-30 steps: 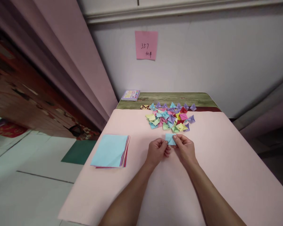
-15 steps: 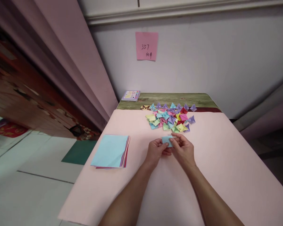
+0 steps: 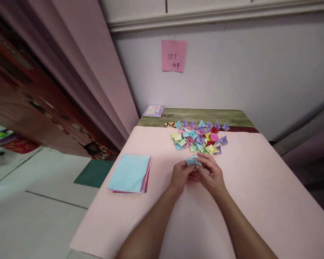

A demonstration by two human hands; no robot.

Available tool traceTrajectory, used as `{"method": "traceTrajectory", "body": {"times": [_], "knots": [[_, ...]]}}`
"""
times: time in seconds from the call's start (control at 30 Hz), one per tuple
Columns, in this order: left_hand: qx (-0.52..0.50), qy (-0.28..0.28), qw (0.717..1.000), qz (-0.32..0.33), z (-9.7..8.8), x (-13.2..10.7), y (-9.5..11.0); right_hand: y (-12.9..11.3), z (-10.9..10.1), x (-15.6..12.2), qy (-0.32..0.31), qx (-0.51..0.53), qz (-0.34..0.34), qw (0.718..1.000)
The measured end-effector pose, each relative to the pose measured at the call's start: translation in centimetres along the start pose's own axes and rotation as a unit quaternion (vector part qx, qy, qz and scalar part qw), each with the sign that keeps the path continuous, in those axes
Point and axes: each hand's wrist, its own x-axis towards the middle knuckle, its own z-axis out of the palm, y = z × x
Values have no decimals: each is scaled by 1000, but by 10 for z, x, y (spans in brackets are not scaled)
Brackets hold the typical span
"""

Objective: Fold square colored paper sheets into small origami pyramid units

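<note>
A small folded piece of light blue paper point(image 3: 192, 161) is held between both my hands above the pink table cover point(image 3: 259, 187). My left hand point(image 3: 181, 174) pinches its left side with closed fingers. My right hand point(image 3: 212, 172) curls over its right side, fingers closed on it. Just beyond my hands lies a pile of several folded paper shapes point(image 3: 199, 136) in blue, purple, yellow, green and red. A stack of flat paper sheets point(image 3: 130, 173), light blue on top, lies to the left of my hands.
A small pack of coloured paper point(image 3: 154, 110) sits at the table's far left corner on a green patterned strip point(image 3: 232, 117). A pink note point(image 3: 174, 55) hangs on the wall. Pink curtain folds hang at the left; the floor shows below the left table edge.
The blue piece has been folded down smaller between my fingers, and my right hand now covers more of it. The view has shifted slightly.
</note>
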Motion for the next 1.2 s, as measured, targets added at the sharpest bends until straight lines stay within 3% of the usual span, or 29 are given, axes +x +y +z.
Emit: {"method": "traceTrajectory", "body": {"times": [0.2,0.37,0.5,0.63,0.8,0.97,1.2], "knots": [[54,-12,998,1,2,-3,-1,3,1,0,5,30,55,998],[62,-60,996,-6,2,-5,-3,6,1,-2,30,24,133,990],[29,-80,996,-23,1,-4,-3,4,1,-3,27,23,135,990],[2,-56,998,-31,0,-2,-4,-3,2,-2,25,38,146,988],[-9,-28,999,-28,2,-2,-5,-5,1,-2,18,18,88,996],[-25,-32,999,-28,2,-2,-2,-4,-3,-2,-34,-47,5,998],[-57,-52,997,-15,-2,-1,1,-6,-4,-1,-52,-49,-12,997]]}}
